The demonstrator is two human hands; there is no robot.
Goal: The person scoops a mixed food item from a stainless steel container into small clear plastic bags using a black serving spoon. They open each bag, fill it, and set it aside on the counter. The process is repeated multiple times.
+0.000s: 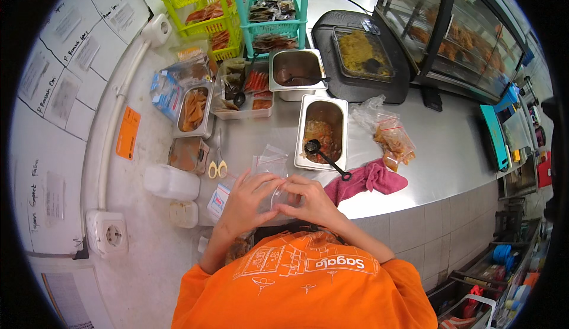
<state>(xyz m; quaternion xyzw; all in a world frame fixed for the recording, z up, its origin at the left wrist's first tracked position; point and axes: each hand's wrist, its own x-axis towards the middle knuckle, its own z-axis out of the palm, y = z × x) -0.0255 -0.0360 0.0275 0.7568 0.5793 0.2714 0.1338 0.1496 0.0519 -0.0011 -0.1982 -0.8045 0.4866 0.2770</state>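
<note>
Both hands meet over the near edge of the steel counter. My left hand [251, 200] and my right hand [309, 200] hold a small clear plastic bag [276, 195] between their fingertips. More clear zip bags [270, 160] lie just beyond the fingers. Left of my left hand is a pack with blue print [218, 200], and above it scissors [218, 169] with cream handles. A steel pan [299, 151] of chunky sauce stands ahead, a black ladle [328, 158] resting in it. Beside it lies a crumpled pink cloth [375, 179].
Filled plastic bags [393, 140] lie right of the pan. Plastic containers [171, 182] line the left wall. Farther back are another steel pan [297, 90], a tray with sachets [244, 114], stacked baskets [270, 27], a glass dish of yellow food [362, 53] and a glass display case [466, 40].
</note>
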